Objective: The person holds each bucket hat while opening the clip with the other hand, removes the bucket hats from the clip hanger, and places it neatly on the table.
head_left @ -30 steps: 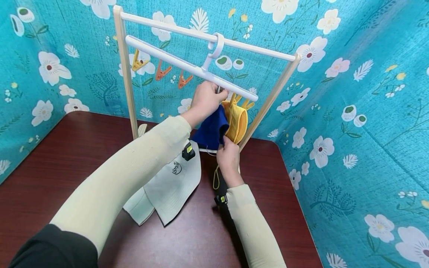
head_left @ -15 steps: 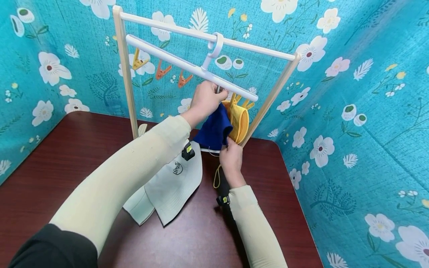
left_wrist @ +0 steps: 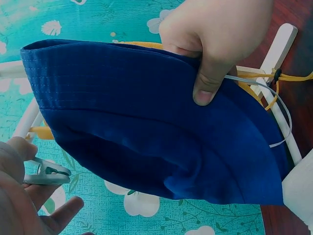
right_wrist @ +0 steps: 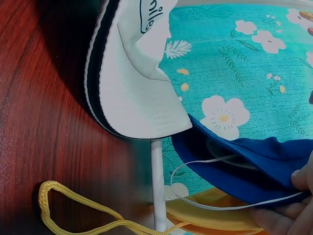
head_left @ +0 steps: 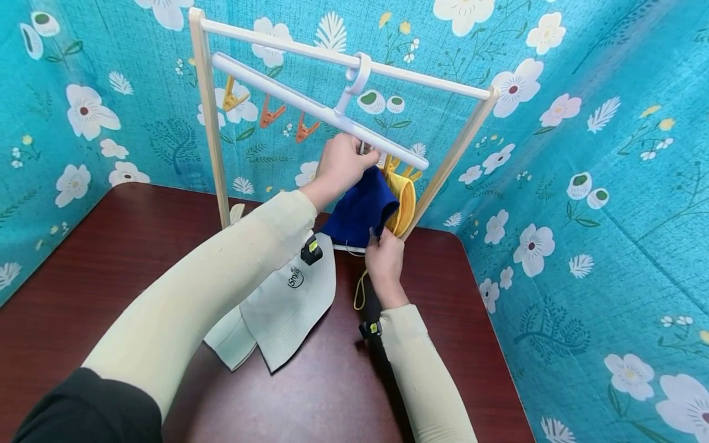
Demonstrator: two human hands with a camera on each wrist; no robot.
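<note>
My left hand (head_left: 344, 163) pinches a pale grey clothespin (left_wrist: 51, 173) below the white hanger (head_left: 316, 111), which hooks over the rack's top bar. Beneath that hand is a blue bucket hat (head_left: 360, 206), apart from the clothespin in the left wrist view. Thumb and fingers of my right hand (head_left: 386, 258) pinch the hat's brim, thumb on the outer cloth. A thin white cord (right_wrist: 205, 208) hangs from the blue hat. Behind it, a yellow hat (head_left: 406, 200) hangs from yellow clothespins (head_left: 400, 167) at the hanger's right end.
A wooden-sided rack (head_left: 210, 117) stands on the dark red table (head_left: 138, 246). Orange clothespins (head_left: 271, 114) and a yellow one hang on the hanger's left. A white hat (head_left: 293, 301) with printed lettering lies below my left forearm. A yellow cord loop (head_left: 360, 292) hangs near my right wrist.
My right hand has drawn the blue hat's brim to the right, across part of the yellow hat. My left hand has stayed nearly still at the clothespin.
</note>
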